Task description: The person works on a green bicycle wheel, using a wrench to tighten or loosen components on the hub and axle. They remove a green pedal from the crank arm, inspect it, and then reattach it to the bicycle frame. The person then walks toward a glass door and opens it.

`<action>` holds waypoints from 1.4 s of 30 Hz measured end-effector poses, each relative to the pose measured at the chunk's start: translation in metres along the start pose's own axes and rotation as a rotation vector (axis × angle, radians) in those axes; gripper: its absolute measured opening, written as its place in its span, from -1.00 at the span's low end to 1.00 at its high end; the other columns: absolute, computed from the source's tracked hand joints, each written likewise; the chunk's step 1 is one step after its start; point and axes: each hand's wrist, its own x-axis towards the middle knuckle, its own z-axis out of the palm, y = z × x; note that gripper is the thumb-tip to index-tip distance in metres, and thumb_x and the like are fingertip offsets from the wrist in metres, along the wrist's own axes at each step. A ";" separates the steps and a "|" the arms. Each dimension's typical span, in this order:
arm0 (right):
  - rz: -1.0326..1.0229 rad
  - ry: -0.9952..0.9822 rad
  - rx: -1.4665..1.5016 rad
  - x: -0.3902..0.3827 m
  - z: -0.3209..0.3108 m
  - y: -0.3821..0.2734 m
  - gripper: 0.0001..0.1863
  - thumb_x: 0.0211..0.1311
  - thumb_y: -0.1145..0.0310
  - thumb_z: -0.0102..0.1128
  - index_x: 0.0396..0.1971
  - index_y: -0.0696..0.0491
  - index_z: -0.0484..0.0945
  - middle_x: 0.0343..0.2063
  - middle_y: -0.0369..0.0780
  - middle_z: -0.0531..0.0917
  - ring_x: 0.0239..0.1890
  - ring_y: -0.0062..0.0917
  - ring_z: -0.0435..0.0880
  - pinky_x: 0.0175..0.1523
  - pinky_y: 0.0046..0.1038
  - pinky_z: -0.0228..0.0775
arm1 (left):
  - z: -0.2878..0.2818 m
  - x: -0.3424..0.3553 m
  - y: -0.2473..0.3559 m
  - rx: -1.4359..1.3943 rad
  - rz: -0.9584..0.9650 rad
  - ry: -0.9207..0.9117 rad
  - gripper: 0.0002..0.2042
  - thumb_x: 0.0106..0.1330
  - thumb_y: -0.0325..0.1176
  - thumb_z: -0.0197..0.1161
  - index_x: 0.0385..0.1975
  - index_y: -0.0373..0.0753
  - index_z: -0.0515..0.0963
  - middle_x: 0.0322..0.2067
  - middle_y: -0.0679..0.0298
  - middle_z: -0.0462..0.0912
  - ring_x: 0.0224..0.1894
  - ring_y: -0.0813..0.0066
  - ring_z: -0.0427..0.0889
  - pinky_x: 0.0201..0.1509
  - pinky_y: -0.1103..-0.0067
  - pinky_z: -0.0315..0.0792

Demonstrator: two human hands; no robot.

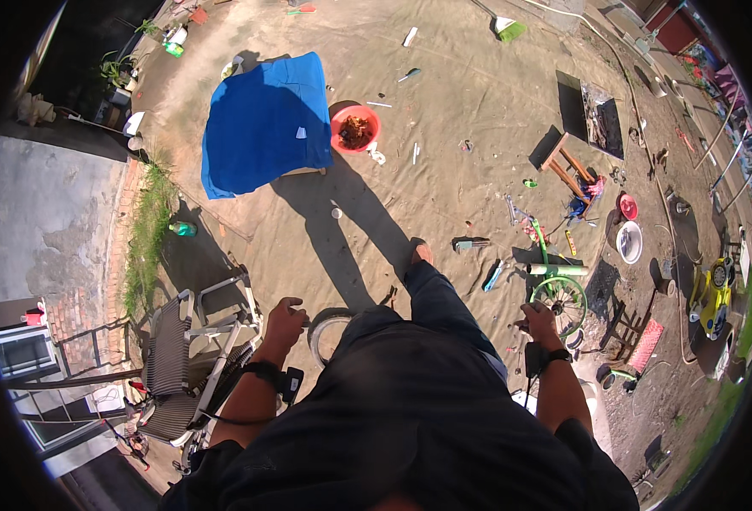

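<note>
Both my arms hang out to the sides as I stand on bare ground. My left hand (285,329) is loosely bent, fingers apart, with nothing seen in it. It is nearest to a folding chair (171,345) with a striped seat and a pale wheel-like ring (328,335) low by my leg. My right hand (538,323) has relaxed, slightly parted fingers and appears to hold nothing. Beyond it in the picture stands a green spoked wheel (573,317); whether they touch I cannot tell, but the wheel seems lower down. Dark bands with small devices circle both wrists.
Ahead lies a blue cloth (261,128) over a low table, beside a red basin (367,115) with brownish contents. A wooden stool (570,170), a white basin (629,242), a yellow toy car (716,300) and a green-bristled broom (508,29) stand or lie around.
</note>
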 end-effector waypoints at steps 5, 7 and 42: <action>-0.389 -0.071 -0.216 0.047 0.005 -0.153 -0.52 0.12 0.43 0.15 0.09 0.19 0.46 -0.19 -0.19 0.63 -0.25 -0.53 0.64 -0.21 -0.49 0.53 | -0.016 0.055 0.070 0.040 0.040 -0.025 -0.59 0.21 -0.42 0.18 0.08 -0.37 0.42 -0.28 0.07 0.67 -0.31 0.41 0.69 -0.31 0.55 0.54; -0.454 -0.040 -0.168 0.083 0.004 -0.195 -0.48 0.11 0.42 0.16 0.13 0.18 0.44 -0.08 -0.17 0.60 -0.17 -0.54 0.60 -0.14 -0.48 0.52 | -0.012 0.079 0.109 -0.004 0.024 -0.081 -0.57 0.21 -0.41 0.18 0.10 -0.37 0.41 -0.19 0.05 0.65 -0.27 0.38 0.68 -0.27 0.53 0.54; -0.048 0.029 0.193 0.489 -0.111 -0.799 -0.67 0.28 0.28 0.14 -0.05 0.15 0.43 -0.29 -0.18 0.61 -0.37 -0.44 0.69 -0.30 -0.43 0.58 | 0.058 0.595 0.759 -0.012 0.052 -0.249 -0.58 0.28 -0.31 0.19 0.07 -0.44 0.44 -0.15 0.04 0.63 -0.27 0.40 0.70 -0.28 0.52 0.59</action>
